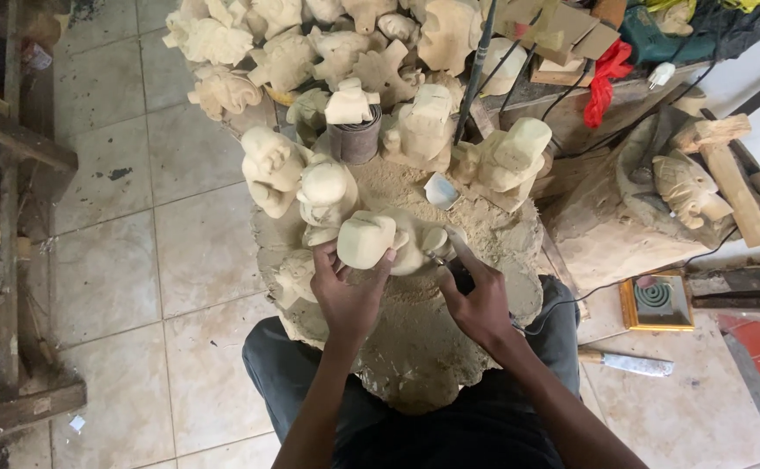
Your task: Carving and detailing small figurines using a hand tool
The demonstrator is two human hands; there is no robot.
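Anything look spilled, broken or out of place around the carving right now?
Sawdust is heaped over the work block and spills off its edge. A knife lies loose on the tiled floor. The left hand grips the pale carving; the right hand works a tool. Nothing looks broken.

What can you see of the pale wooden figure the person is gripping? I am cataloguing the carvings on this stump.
The wooden figure is a pale, cream-coloured carving of raw unpainted wood, with rounded, blocky forms still roughly shaped. It lies on its side on the sawdust-covered stump, close to other similar carvings. The left hand clasps its rounded end, fingers curled round it. The right hand holds a small metal tool against its right side. Finer detail cannot be made out.
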